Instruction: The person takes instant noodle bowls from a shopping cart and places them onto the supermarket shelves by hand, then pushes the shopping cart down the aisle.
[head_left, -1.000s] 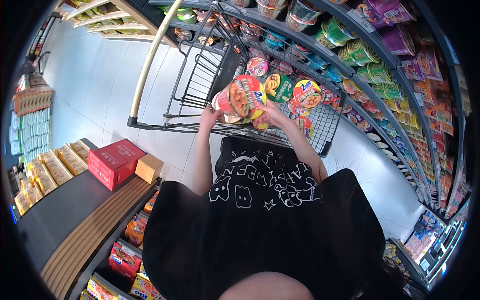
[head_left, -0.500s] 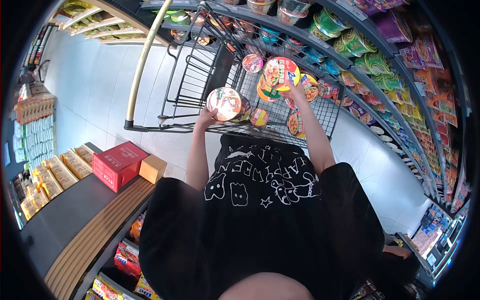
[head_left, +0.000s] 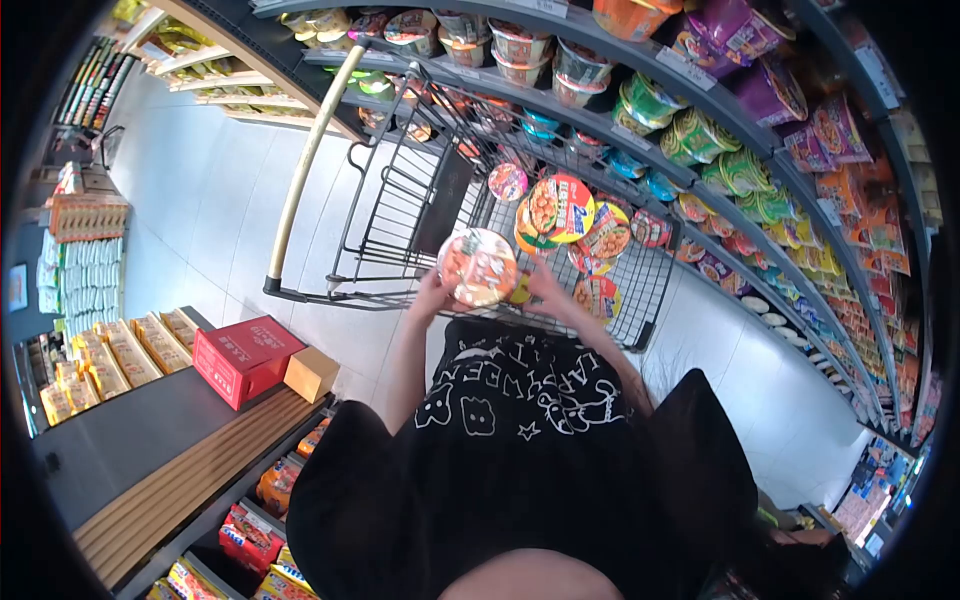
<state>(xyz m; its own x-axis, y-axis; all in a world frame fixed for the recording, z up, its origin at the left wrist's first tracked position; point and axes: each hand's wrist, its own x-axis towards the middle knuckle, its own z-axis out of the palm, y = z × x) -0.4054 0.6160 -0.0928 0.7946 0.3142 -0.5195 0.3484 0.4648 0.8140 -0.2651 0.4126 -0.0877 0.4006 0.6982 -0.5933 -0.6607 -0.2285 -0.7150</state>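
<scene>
My left hand grips the edge of an instant noodle bowl with a round white-and-orange lid, held over the near side of the shopping cart. To its right, my right hand has its fingers apart and nothing in them, close to a small yellow noodle cup partly covered by the held bowl. A red-and-yellow noodle bowl lies in the cart beyond my right hand, overlapping other bowls. Further noodle bowls and a pink-lidded cup rest on the wire floor.
Curved shelves of noodle bowls and bright packets run along the cart's far and right sides. The cart's handle is at left. A red box and a small tan box stand on a counter at lower left.
My right hand has let go of the red-and-yellow noodle bowl, which stays in the cart, and has drawn back toward me. The left hand's bowl has shifted right and nearer.
</scene>
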